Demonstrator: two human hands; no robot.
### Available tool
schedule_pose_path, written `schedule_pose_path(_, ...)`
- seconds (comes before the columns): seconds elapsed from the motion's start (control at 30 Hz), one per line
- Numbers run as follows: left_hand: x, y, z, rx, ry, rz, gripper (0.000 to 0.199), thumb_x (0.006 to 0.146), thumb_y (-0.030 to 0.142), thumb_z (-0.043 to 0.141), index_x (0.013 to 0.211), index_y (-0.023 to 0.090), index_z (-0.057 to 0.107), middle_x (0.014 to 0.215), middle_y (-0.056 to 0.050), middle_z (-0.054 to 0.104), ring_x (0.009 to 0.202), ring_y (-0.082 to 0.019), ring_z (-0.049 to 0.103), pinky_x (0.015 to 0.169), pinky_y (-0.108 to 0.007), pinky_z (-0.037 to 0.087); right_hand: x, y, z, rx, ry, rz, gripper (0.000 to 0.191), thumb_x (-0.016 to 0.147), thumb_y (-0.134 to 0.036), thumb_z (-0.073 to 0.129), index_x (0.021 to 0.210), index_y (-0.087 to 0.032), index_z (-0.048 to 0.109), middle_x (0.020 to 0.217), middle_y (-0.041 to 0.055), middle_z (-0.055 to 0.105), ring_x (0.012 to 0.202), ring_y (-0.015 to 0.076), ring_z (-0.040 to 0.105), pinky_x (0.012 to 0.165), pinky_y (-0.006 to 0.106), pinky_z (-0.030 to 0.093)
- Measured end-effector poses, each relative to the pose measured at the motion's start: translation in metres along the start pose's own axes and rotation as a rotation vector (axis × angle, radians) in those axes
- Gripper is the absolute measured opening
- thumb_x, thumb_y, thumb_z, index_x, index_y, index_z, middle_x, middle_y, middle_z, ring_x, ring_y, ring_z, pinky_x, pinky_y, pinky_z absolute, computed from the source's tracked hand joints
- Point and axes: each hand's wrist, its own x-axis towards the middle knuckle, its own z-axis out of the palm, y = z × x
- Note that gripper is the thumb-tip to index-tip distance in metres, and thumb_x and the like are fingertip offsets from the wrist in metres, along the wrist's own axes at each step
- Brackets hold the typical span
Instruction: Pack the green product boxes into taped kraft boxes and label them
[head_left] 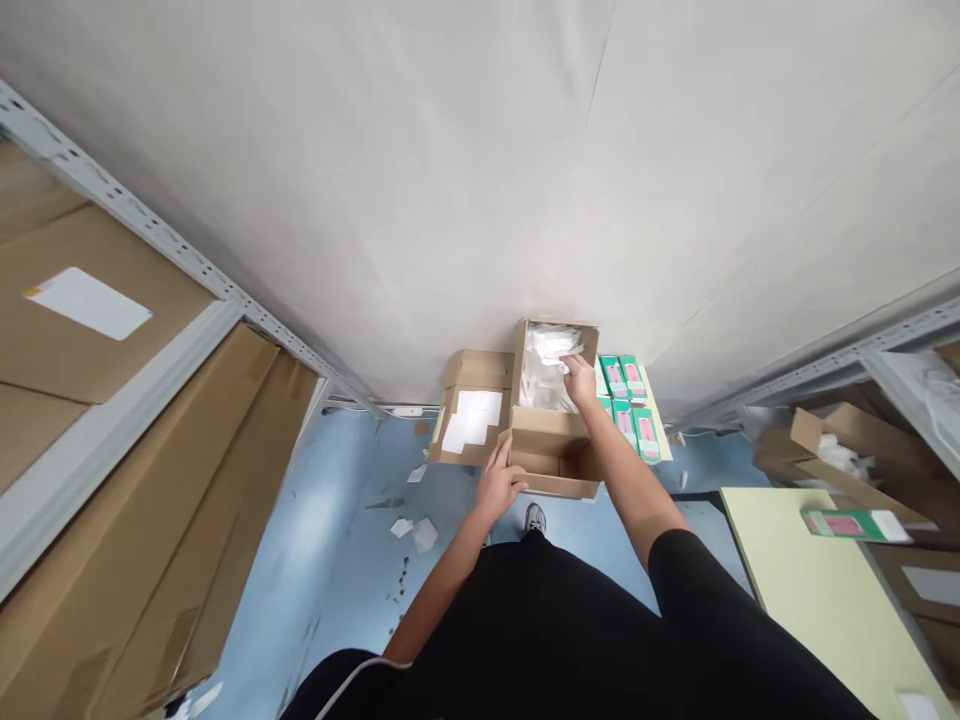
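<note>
My left hand (499, 485) is at the left edge of an open cardboard box (555, 485), its fingers on the box's wall and corner. Behind that stands a second carton (519, 365) filled with clear and white plastic packets (544, 380). Over its right side reaches my right hand (580, 382), fingers pinched on a white packet (571, 354). Left of the cartons, white papers (472, 418) lie on a cardboard flap (457, 370). To their right are several green and pink product boxes (624, 418) in two rows.
Shelving with large cartons (187, 480) fills the left side. At right are a pale yellow table (817, 600) with a green and pink box (855, 524) on it, and shelves with an open carton (847, 450). Paper scraps (424, 534) lie on the blue floor (322, 540).
</note>
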Motion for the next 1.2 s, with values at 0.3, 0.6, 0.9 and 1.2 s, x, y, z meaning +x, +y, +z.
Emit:
schedule_pose_path(0.3, -0.005, -0.015, -0.003, -0.036, 0.000, 0.054, 0.012, 0.082, 0.017, 0.080, 0.092, 0.024, 0.080, 0.174, 0.001, 0.030, 0.158, -0.037, 0.031, 0.126, -0.053, 0.041, -0.104, -0.042, -0.035, 0.053, 0.137, -0.025, 0.053, 0.083, -0.001, 0.046, 0.121, -0.022, 0.076, 0.122, 0.0097, 0.075, 0.115, 0.0245, 0.070, 0.101, 0.036, 0.058)
schedule_pose_path(0.6, -0.005, -0.009, 0.011, -0.096, 0.000, 0.085, 0.013, 0.081, 0.017, 0.083, 0.091, 0.025, 0.080, 0.177, 0.004, 0.021, 0.157, -0.041, 0.031, 0.126, -0.060, 0.038, -0.210, -0.079, -0.040, -0.013, -0.226, 0.261, 0.047, 0.096, -0.017, 0.057, 0.138, -0.030, 0.071, 0.144, 0.0069, 0.067, 0.126, 0.0266, 0.069, 0.108, 0.038, 0.056)
schedule_pose_path(0.9, -0.018, 0.034, 0.042, -0.011, -0.030, 0.166, 0.014, 0.082, 0.016, 0.081, 0.094, 0.025, 0.081, 0.175, 0.002, 0.025, 0.156, -0.037, 0.034, 0.127, -0.054, 0.039, -0.250, -0.036, -0.078, 0.219, -0.459, 0.341, 0.072, 0.079, -0.053, 0.087, 0.143, -0.027, 0.067, 0.153, 0.0123, 0.061, 0.144, 0.0341, 0.056, 0.117, 0.047, 0.048)
schedule_pose_path(1.2, -0.018, 0.143, 0.124, 0.069, -0.108, 0.294, 0.016, 0.083, 0.021, 0.081, 0.099, 0.025, 0.082, 0.174, 0.001, 0.029, 0.156, -0.039, 0.035, 0.127, -0.055, 0.039, -0.355, 0.060, -0.181, 0.198, -0.114, 0.438, 0.049, 0.093, -0.034, 0.071, 0.141, -0.025, 0.067, 0.141, 0.0108, 0.069, 0.133, 0.0295, 0.064, 0.115, 0.046, 0.050)
